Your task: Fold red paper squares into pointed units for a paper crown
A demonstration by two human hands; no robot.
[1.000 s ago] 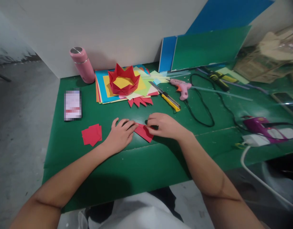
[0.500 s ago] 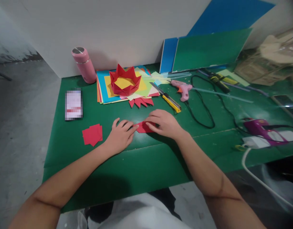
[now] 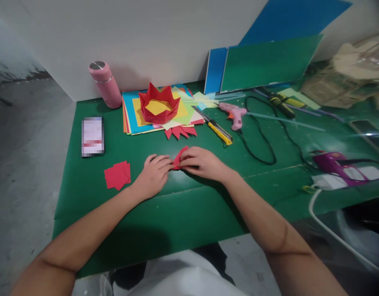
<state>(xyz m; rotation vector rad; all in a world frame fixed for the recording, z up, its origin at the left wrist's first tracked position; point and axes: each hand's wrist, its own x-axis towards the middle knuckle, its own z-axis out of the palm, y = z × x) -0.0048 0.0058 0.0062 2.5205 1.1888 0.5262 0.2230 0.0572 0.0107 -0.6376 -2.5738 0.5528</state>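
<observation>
A small folded piece of red paper is between my two hands, partly covered by the fingers. My left hand rests on the table with its fingertips closed on the paper's left end. From the other side my right hand pinches the paper between thumb and fingers. Left of my left hand lie several red paper squares in a loose pile. Beyond the hands, pointed red paper pieces lie beside a stack of coloured sheets, which bears a ring of folded red paper.
A pink bottle and a blurred-out flat object are at the left. A yellow utility knife and a pink glue gun with its cord lie beyond my right hand. A purple power strip sits at the right.
The red paper, flat on the table before, now shows its upper part tilted up. My right hand has shifted slightly left towards my left hand.
</observation>
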